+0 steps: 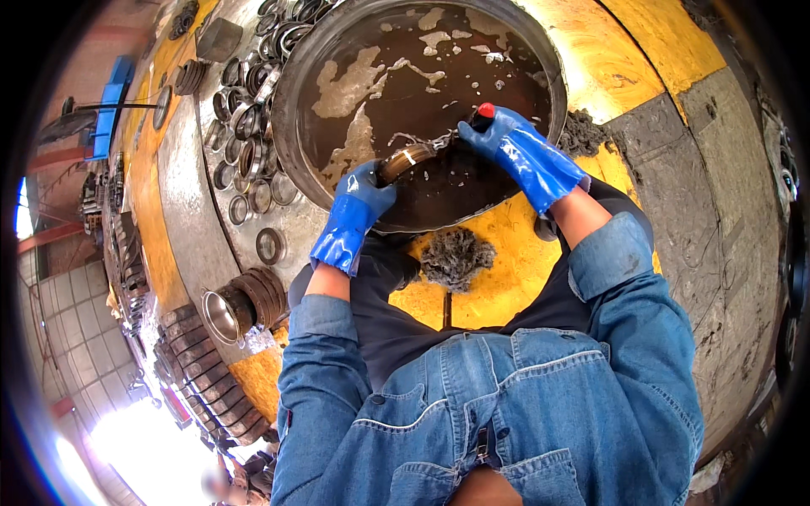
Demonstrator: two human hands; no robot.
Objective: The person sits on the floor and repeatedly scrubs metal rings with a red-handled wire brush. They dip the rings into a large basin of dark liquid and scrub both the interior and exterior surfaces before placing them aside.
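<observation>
Both my hands wear blue rubber gloves over a round black basin (297,76) filled with dark, foamy liquid. My left hand (356,207) grips a metal bearing ring (398,162) at the liquid's surface. My right hand (515,148) holds a brush with a red-tipped handle (484,111); its bristle end meets the ring. A grey wad of cleaning rag (456,255) lies on the yellow floor just below the basin, between my arms.
Left of the basin, several metal bearing rings (245,143) are spread over a grey metal sheet. A larger steel cylinder with stacked rings (240,305) stands at lower left. The floor is yellow and grey. More rag waste (584,133) sits beside the basin's right rim.
</observation>
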